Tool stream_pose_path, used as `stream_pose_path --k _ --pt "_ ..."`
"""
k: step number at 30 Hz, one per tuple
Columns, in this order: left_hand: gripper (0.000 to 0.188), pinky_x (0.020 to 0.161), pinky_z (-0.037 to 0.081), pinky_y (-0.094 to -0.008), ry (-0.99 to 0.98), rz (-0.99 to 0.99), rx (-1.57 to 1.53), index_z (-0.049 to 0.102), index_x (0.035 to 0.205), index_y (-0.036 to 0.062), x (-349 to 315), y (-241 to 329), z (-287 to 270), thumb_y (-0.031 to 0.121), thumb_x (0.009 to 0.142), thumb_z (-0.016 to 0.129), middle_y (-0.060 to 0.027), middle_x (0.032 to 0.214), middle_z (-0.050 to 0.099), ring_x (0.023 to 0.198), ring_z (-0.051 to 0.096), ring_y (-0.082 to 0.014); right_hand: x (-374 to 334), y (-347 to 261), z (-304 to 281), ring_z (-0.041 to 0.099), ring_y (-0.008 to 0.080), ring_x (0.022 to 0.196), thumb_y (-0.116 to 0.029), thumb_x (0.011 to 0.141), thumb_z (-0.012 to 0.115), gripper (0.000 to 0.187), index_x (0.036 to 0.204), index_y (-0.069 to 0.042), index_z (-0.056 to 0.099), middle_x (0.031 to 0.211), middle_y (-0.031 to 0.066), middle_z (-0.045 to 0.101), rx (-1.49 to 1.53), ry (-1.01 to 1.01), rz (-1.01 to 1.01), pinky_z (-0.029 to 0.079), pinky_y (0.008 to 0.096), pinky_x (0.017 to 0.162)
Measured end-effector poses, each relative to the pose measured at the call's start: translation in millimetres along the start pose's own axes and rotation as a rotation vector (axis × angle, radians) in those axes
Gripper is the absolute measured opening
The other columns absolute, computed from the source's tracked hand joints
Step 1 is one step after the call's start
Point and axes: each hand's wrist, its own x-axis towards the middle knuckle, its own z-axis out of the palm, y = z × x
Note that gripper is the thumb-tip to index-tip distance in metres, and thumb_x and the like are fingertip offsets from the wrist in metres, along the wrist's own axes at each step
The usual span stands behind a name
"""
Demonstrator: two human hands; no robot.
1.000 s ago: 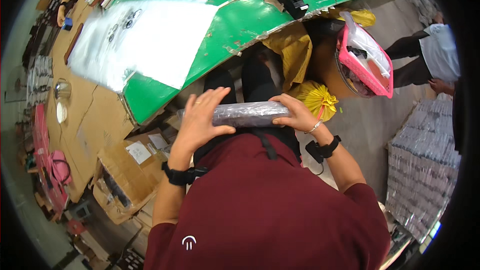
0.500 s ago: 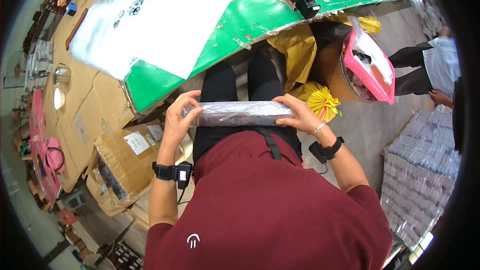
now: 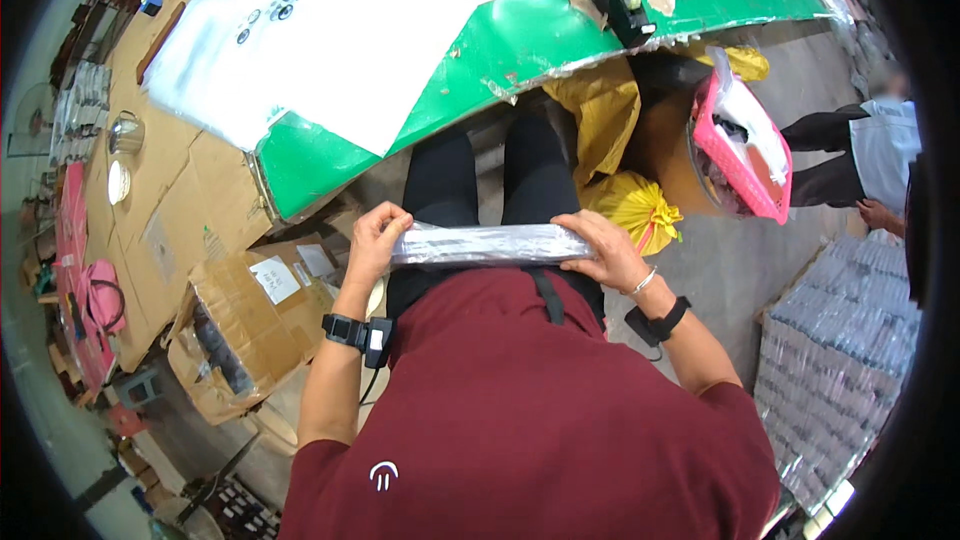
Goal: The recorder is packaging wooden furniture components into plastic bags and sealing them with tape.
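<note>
Across my lap lies a long narrow package point(image 3: 490, 245) in clear, shiny plastic wrap, level from side to side. My left hand point(image 3: 377, 240) pinches its left end between thumb and fingers. Its right end is gripped by my right hand point(image 3: 605, 252), fingers over the top and thumb at the near side. What is inside the wrap is hard to make out. Beyond it, a stack of clear plastic sheets or bags point(image 3: 330, 50) rests on the green tabletop point(image 3: 520, 40).
A black tape dispenser point(image 3: 622, 10) stands near the table edge. Below are yellow bags point(image 3: 635, 205) and a pink basket point(image 3: 735, 150) on a drum. An open cardboard box point(image 3: 250, 310) is at left. At right are wrapped stacks point(image 3: 835, 370) and another person point(image 3: 880, 155).
The package has tipped in my hands and looks narrower, and sits slightly nearer to me. Both hands have moved down a little with it and still hold its ends.
</note>
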Motion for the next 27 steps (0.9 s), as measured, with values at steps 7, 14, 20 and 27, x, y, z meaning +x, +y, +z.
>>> stream_pose_path --k 7,14,20,27 --pt "0.021 0.066 0.046 -0.0295 0.045 0.077 0.034 0.061 0.081 -0.0014 -11.8 15.0 8.6 0.016 0.092 0.064 -0.0044 0.073 0.060 0.073 0.054 -0.0103 -7.5 10.1 17.6 0.057 0.0327 0.105 -0.018 0.072 0.082 0.064 0.131 -0.014 0.055 0.108 0.0094 0.060 0.003 0.060 -0.026 0.049 0.0403 0.088" --pt "0.063 0.096 0.047 -0.0326 0.090 -0.044 -0.578 0.042 0.141 0.0041 -33.2 -82.1 -4.2 -0.006 0.083 0.063 -0.0128 0.131 0.057 0.118 0.055 -0.0206 -13.9 18.1 24.4 0.058 0.0310 0.103 -0.024 0.082 0.076 0.053 0.130 -0.015 0.055 0.105 0.0084 0.058 0.049 0.010 0.001 0.047 0.0391 0.087" --pt "0.039 0.096 0.048 -0.0323 -0.030 -0.099 -0.470 0.057 0.132 -0.0011 -28.5 -55.7 -9.0 0.005 0.094 0.062 -0.0091 0.123 0.063 0.111 0.060 -0.0205 -6.3 31.7 28.0 0.057 0.0308 0.105 -0.025 0.083 0.075 0.058 0.135 -0.018 0.052 0.109 0.0081 0.058 0.073 0.002 -0.016 0.046 0.0404 0.088" --pt "0.020 0.079 0.050 -0.0319 0.003 0.326 -0.032 0.064 0.111 0.0002 -15.9 -15.7 -10.3 0.010 0.093 0.063 -0.0079 0.096 0.063 0.088 0.058 -0.0194 -8.9 31.9 29.7 0.056 0.0313 0.108 -0.022 0.079 0.077 0.062 0.135 -0.018 0.050 0.112 0.0072 0.057 0.093 0.047 0.018 0.046 0.0413 0.090"
